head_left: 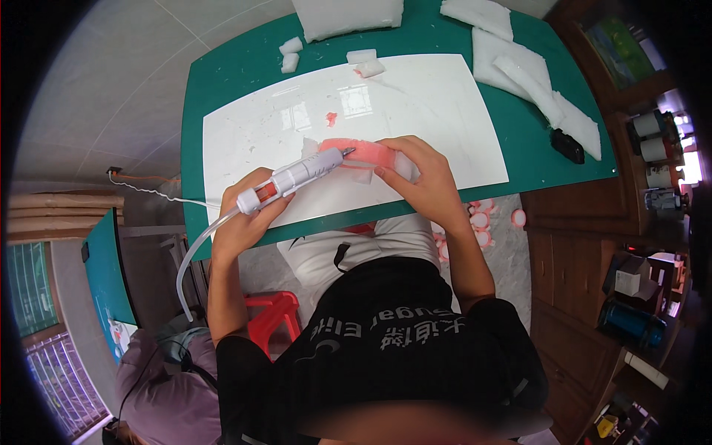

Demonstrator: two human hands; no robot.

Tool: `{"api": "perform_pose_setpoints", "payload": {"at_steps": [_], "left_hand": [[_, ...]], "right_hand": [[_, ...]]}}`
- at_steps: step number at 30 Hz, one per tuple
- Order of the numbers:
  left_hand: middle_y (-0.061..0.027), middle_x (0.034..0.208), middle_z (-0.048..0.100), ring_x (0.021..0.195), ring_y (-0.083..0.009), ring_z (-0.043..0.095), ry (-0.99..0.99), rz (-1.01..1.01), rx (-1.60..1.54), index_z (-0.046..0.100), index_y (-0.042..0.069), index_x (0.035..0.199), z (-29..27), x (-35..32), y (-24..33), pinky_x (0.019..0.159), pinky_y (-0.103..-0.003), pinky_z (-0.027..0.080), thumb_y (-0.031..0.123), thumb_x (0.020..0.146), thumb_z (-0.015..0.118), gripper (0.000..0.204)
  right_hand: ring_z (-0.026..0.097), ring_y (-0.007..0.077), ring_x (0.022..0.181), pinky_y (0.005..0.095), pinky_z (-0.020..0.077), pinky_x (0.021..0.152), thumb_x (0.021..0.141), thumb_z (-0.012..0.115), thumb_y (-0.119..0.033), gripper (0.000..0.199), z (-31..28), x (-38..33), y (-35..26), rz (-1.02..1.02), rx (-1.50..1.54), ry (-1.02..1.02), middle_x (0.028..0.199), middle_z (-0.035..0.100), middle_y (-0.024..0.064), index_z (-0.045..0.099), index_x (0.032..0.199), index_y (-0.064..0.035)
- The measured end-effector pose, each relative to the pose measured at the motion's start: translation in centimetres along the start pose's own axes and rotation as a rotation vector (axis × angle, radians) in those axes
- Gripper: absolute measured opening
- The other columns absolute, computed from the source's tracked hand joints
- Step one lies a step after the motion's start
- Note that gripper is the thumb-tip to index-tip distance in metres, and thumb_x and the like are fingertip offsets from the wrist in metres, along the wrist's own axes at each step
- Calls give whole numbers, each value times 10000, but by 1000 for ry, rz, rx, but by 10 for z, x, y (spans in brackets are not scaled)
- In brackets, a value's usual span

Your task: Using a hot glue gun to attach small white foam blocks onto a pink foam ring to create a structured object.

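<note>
My left hand [248,215] is wrapped round a white glue gun [297,176], its dark nozzle pointing up and right. A thick translucent tube [189,259] curves down from the gun's rear end. The nozzle tip lies against, or just over, a curved pink strip [367,150] with whitish material along its lower side. From the right, my right hand [423,178] grips the strip's right end between thumb and fingers. Both hands are above a white sheet [445,111], near its front edge. A small pink scrap [331,119] lies beyond the strip.
White foam slabs [508,63] lie at the far right of the green table [196,111], beside a black object [567,146]. Small foam blocks [362,56] sit at the back. A white cord [163,196] runs left to a socket. A red stool [274,319] stands below.
</note>
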State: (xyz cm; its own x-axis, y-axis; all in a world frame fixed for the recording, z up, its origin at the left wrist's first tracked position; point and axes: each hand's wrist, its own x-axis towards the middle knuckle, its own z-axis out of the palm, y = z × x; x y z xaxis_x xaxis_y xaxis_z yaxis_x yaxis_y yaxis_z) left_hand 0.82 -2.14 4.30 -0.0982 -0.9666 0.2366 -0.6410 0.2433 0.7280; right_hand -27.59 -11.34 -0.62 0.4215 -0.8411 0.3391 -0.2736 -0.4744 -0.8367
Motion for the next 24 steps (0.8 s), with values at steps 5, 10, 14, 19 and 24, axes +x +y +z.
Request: {"api": "perform_pose_setpoints", "payload": {"at_steps": [5, 10, 14, 19, 24], "left_hand": [[-100, 721, 537, 603, -192, 503, 8, -25, 18, 612, -42, 854, 0, -1, 0, 559, -326, 404, 87, 851, 757, 194], [-91, 694, 491, 584, -183, 464, -3, -28, 35, 579, -39, 820, -1, -2, 0, 543, -326, 376, 97, 858, 758, 228], [-94, 694, 486, 584, -184, 464, -7, -37, 49, 574, -36, 816, -2, -3, 1, 543, -329, 375, 96, 853, 759, 230], [-97, 731, 530, 618, -201, 513, -42, -4, 59, 594, -32, 829, -3, -3, 3, 573, -332, 407, 77, 830, 764, 203], [-139, 912, 678, 810, -260, 667, -69, 64, -45, 650, -37, 943, -3, -5, 7, 744, -334, 521, 34, 799, 760, 194]], "right_hand": [[663, 267, 960, 341, 505, 887, 830, 764, -112, 346, 0, 0, 2, -12, -8, -9, 1053, 689, 140, 674, 1146, -4], [666, 268, 963, 339, 506, 886, 832, 766, -113, 347, 0, -1, 3, -29, -7, 2, 1059, 692, 139, 672, 1145, 3], [670, 270, 970, 341, 508, 889, 834, 770, -118, 349, 0, -1, 2, -34, -18, 1, 1065, 694, 140, 671, 1144, 6], [670, 267, 972, 343, 509, 891, 833, 774, -126, 353, -1, -2, 3, -31, -14, -3, 1065, 694, 139, 671, 1146, 1], [668, 260, 968, 338, 505, 895, 837, 771, -133, 349, -2, -1, 4, -9, -12, 5, 1060, 693, 129, 672, 1147, -8]]}}
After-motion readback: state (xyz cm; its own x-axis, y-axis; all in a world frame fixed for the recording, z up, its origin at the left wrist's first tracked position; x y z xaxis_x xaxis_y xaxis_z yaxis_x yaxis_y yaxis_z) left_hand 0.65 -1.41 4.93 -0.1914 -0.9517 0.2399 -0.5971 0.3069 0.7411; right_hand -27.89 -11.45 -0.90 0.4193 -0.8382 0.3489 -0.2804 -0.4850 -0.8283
